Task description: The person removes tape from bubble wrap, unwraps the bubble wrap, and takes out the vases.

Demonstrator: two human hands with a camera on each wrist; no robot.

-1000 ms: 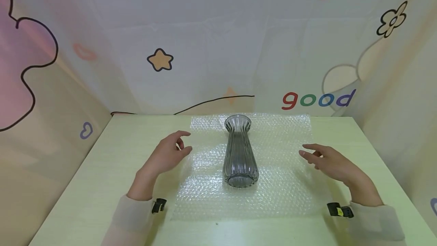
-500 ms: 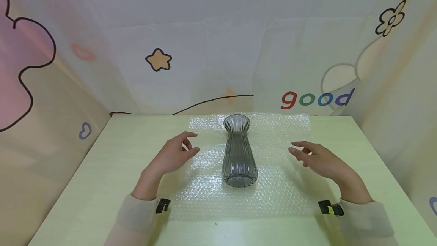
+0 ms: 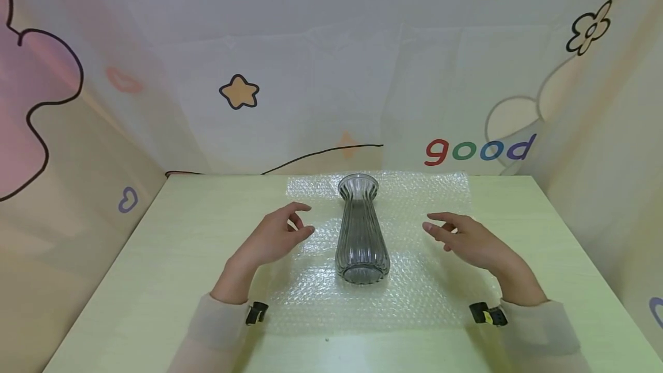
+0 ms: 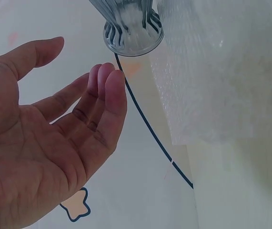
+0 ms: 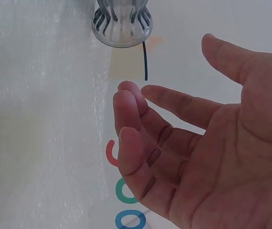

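A ribbed, grey-tinted glass vase (image 3: 362,235) lies on its side in the head view, its flared mouth toward the back and its base toward the front. Beneath it spreads a sheet of clear bubble wrap (image 3: 414,298). My left hand (image 3: 277,238) hovers left of the vase, fingers loosely bent and holding nothing. On the other side my right hand (image 3: 468,240) is held over the wrap, likewise with relaxed fingers and nothing in them. Both wrist views show a gap between the fingers and the vase's rim (image 4: 135,47).
The pale green table (image 3: 171,258) carries the wrap and vase. A patterned curtain (image 3: 311,73) with a star, flower and the word "good" rises behind it and along both sides. A tiny dark speck (image 3: 327,339) sits near the front.
Both hands have moved inward, the left one rightward and the right one leftward, closer to the vase. The vase and bubble wrap stay in place.
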